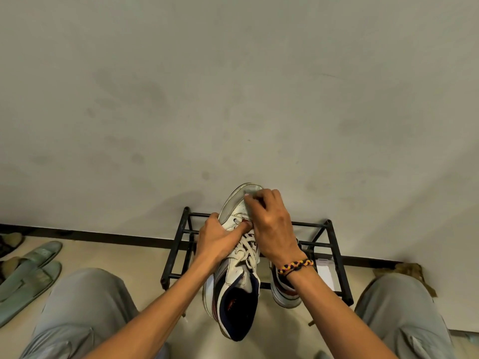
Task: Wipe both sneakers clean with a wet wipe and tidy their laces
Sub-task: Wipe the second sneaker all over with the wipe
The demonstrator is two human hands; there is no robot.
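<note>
Sneaker [239, 255] gripped at its side by the left hand [216, 240]; right hand [269, 221] presses a wipe [252, 189] on its toe.

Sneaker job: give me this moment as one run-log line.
phase: wiping toe | left hand: holds sneaker at laces | right hand: presses wet wipe on toe | second sneaker: on black rack
</note>
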